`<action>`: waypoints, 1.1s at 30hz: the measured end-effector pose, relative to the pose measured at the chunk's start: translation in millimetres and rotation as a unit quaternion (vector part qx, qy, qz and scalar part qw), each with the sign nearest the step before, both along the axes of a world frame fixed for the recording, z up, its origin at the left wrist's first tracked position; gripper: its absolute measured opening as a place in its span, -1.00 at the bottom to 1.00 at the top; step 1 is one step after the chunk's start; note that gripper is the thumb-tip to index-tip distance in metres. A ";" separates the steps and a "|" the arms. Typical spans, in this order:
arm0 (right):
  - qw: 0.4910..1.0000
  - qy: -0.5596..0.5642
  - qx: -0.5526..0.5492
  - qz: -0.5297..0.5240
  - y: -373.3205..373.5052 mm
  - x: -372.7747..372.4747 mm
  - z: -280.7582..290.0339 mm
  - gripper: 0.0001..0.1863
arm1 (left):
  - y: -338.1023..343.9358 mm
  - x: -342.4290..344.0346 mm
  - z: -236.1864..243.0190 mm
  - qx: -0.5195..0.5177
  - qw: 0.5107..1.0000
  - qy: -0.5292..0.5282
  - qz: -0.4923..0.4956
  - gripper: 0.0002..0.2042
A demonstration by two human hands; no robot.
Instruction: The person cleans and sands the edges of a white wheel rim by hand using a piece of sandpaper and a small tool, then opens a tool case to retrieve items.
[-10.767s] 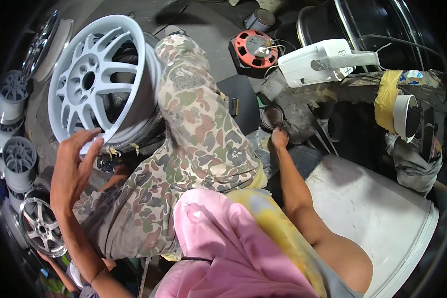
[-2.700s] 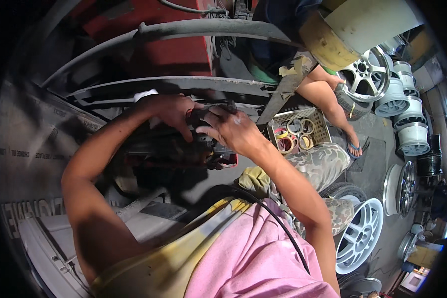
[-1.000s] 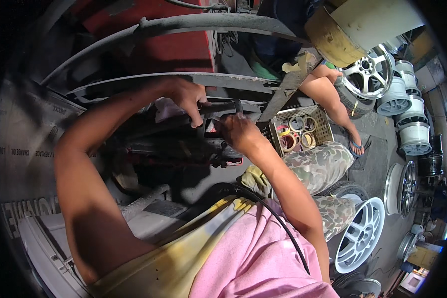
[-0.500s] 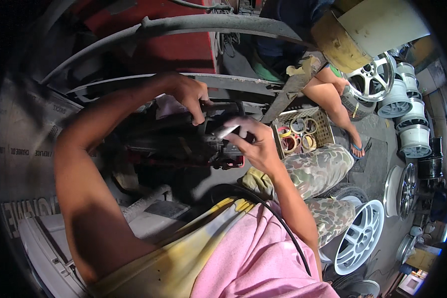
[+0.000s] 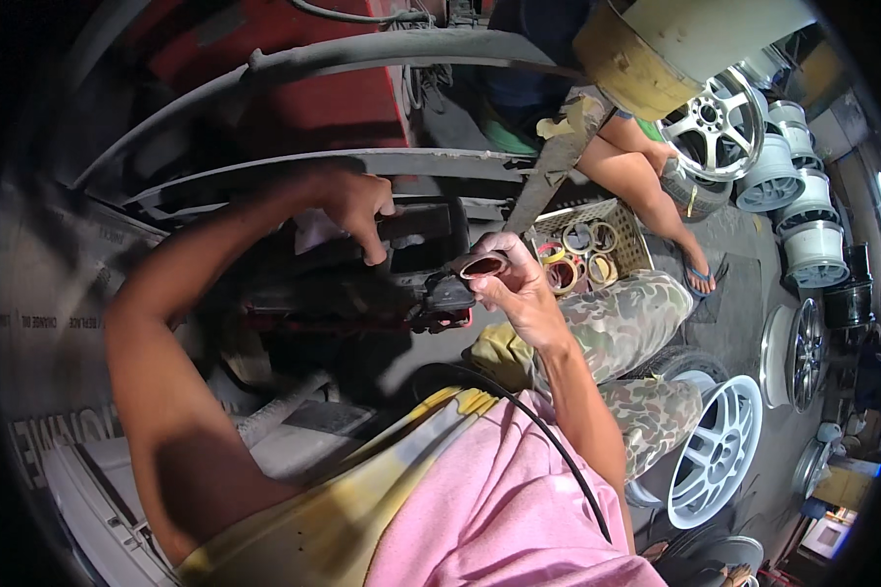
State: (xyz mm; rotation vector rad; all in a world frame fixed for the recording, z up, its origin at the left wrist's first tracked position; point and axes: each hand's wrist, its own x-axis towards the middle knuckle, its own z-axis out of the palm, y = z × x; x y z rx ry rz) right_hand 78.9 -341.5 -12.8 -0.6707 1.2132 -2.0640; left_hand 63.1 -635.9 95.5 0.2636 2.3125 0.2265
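Item, centre of frame: my right hand (image 5: 519, 289) fingers pinching a small brown tube (image 5: 480, 264), left hand (image 5: 357, 201) fingers curled on the dark tool (image 5: 416, 235); I judge the tube could slip and drop into the dark clutter below.

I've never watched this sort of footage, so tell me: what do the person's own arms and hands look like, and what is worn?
Both forearms are bare, with no sleeves reaching them. The left hand and right hand wear no gloves, and no watch or rings can be seen. The top is pink and yellow; a thin black cable runs across it.
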 end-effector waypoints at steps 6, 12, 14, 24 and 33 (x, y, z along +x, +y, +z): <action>0.927 0.341 0.142 -0.070 10.7 26.5 14.2 -0.65 | -4.1 -6.4 6.7 0.006 1.000 0.002 -0.003 -0.48; 0.937 0.263 0.231 0.006 20.5 49.7 -32.2 -0.69 | -9.6 -10.9 5.5 0.039 0.999 -0.008 0.009 -0.48; 0.950 0.212 0.229 -0.019 20.9 48.6 -47.5 -0.74 | -5.7 -10.3 5.6 -0.008 1.000 -0.016 0.010 -0.46; 0.852 0.382 0.338 -0.119 53.0 50.5 -40.8 -0.68 | 14.6 33.9 -40.6 -0.049 0.994 0.078 -0.060 -0.18; 0.853 0.207 0.358 -0.318 176.5 96.1 5.0 -0.65 | 36.3 41.4 -65.0 0.008 0.818 0.438 -0.372 -0.46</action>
